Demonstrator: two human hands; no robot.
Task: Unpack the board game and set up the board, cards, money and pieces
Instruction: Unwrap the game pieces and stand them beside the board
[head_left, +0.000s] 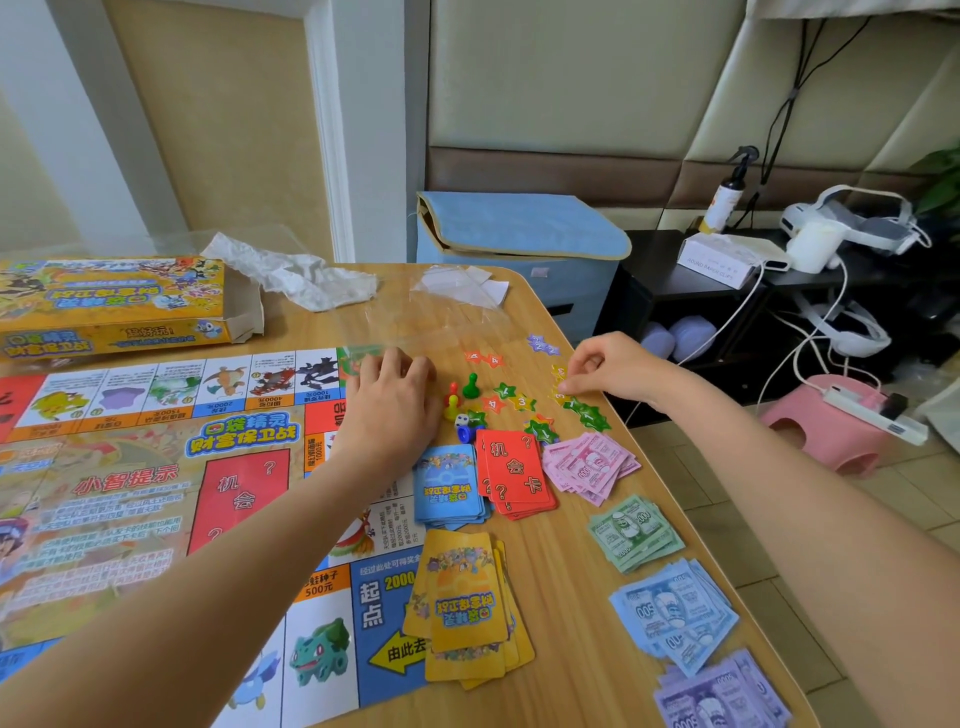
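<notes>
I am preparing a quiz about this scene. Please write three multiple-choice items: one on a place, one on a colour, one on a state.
1. Where does the game box lie?
A. beyond the board
B. on the floor
C. under the pink stool

2. What colour is the banknote pile beside the red cards?
A. pink
B. black
C. orange

3. What is the right hand doing?
A. pinching a yellow star token
B. holding the dice
C. lying flat on the blue cards

Answers: 1 A, the box sits past the board's far edge; 2 A, those notes are pink; 3 A, its fingertips meet at the token.
</notes>
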